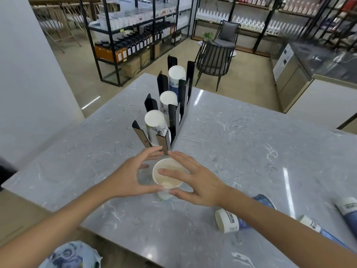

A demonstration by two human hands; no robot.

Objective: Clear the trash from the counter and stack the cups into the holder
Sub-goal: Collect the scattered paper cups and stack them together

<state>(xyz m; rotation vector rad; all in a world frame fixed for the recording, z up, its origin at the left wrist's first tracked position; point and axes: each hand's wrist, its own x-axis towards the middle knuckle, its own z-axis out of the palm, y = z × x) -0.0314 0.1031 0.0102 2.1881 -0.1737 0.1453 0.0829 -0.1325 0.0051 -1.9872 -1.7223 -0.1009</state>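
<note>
A white paper cup (167,176) is near the counter's front middle, its mouth facing up toward me. My left hand (131,176) curves round its left side, thumb against the lower wall, fingers stretched toward the holder's base. My right hand (197,183) spreads over the right side, one finger lying across the rim and the thumb at the lower wall. Just behind stands the black cup holder (164,142) with three stacks of upside-down cups (154,120). More cups (228,221) lie on their sides at the right, partly hidden by my right forearm.
The grey marble counter (241,144) ends close behind the holder and drops off at the left. A blue-patterned bag (71,255) sits below the counter's front left edge. Beyond are a black chair (214,59) and shelving with bottles.
</note>
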